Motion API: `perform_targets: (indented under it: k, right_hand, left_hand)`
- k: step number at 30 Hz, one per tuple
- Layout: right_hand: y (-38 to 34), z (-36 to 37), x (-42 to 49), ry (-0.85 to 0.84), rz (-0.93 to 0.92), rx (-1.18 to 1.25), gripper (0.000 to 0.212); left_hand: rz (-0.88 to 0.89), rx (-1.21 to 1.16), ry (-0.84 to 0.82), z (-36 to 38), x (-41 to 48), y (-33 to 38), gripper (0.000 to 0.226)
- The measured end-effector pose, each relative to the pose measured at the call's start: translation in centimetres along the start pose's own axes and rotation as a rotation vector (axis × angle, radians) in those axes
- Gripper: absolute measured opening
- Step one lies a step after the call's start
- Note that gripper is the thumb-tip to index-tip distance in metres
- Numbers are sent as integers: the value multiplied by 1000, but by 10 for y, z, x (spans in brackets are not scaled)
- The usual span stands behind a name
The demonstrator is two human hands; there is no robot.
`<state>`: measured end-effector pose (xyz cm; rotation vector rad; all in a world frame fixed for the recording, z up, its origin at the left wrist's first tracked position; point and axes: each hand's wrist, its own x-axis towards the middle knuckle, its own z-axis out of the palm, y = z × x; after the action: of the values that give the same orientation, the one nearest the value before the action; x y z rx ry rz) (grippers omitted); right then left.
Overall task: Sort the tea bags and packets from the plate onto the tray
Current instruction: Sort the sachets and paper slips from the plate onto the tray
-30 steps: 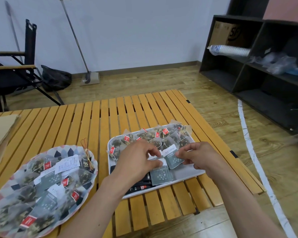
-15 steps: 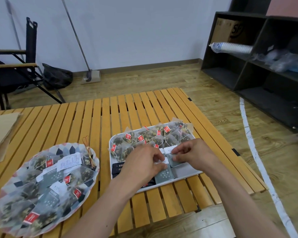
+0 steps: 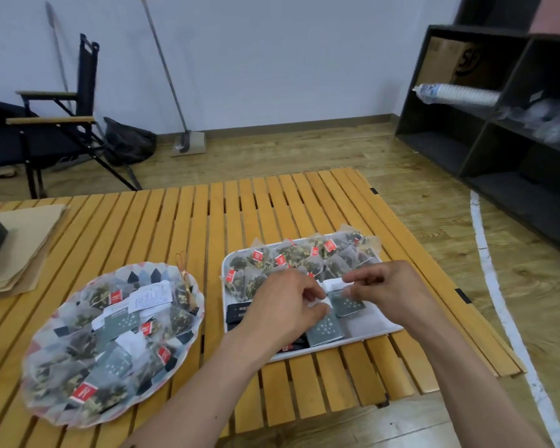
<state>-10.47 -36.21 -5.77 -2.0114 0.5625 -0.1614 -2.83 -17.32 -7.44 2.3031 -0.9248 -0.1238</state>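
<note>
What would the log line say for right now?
left hand: pinches near grey packet | right hand: pinches far grey packet | both over tray | plate: many bags left

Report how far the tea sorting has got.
Done: mesh tea bags line the far side of the tray, black sachets sit at its near left, and a grey-green packet lies flat mid-tray. In hand: the right hand pinches a second packet by its white flap; the left hand curls at the same spot, grip unclear. Left: the plate holds a heap of bags and packets.
</note>
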Motion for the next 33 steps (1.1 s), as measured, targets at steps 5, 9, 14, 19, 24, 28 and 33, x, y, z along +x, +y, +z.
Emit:
perform_targets:
  k: [5,9,14,19,24,28,33]
  right_hand:
    - [-17,14,-6,78,-127,-51,7]
    - [-36,38,-12,69,-231,-7,6]
    - [-85,104,-18,-125,-401,3,4]
    - [-145,199,0,-423,-667,-365,23]
    - [-173,254,38,-615,-650,-739,39]
    - [-173,272,53,-703,-575,-831,65]
    - [-173,282,54,-704,-600,-973,66]
  left_hand:
    - [-27,14,90,-18,-10,-4,19]
    - [-122,52,184,-49,-28,-26,9]
    - [-394,15,269,-120,-66,-76,14]
    - [-713,120,185,-168,-108,-134,20]
    - [-762,182,91,-174,-117,-155,27]
    - [-774,204,90,-168,-112,-160,21]
    - [-796,256,60,-167,-107,-162,29]
